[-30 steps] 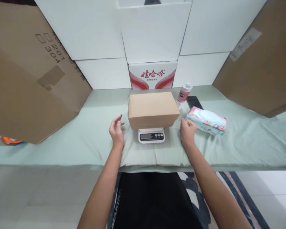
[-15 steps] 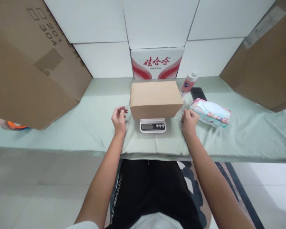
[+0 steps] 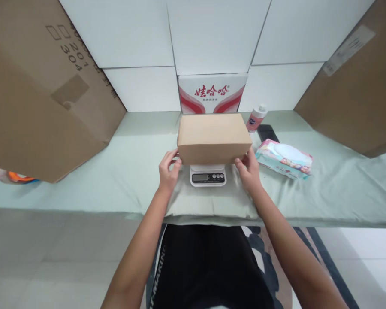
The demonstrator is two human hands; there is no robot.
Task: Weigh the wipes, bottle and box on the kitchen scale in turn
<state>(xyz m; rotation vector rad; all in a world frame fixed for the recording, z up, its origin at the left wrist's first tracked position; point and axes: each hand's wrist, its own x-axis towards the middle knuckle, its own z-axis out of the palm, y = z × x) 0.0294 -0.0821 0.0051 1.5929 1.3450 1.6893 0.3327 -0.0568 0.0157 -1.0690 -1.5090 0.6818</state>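
Observation:
A brown cardboard box (image 3: 215, 128) rests on a small white digital scale (image 3: 208, 177), which shows only its front with a display and buttons. At the box's front left corner is my left hand (image 3: 169, 170), fingers curled against the side and thumb near the front lower edge. My right hand (image 3: 248, 170) holds the opposite corner, its thumb on the front face and its fingers along the right side. Some fingertips of both hands are hidden by the box.
Right of the box are a pink bottle (image 3: 256, 118), a black flat object (image 3: 268, 133) and a tissue pack (image 3: 284, 159). Behind stands a white-and-red carton (image 3: 212, 92). Large cartons (image 3: 48, 98) (image 3: 350, 86) flank the green-covered table (image 3: 131, 171). Orange rolls (image 3: 17, 176) lie far left.
Both hands have come inward from beside the box onto its front corners. My right hand has changed from a fist to a grip. The box has shifted or turned slightly; the view has tilted.

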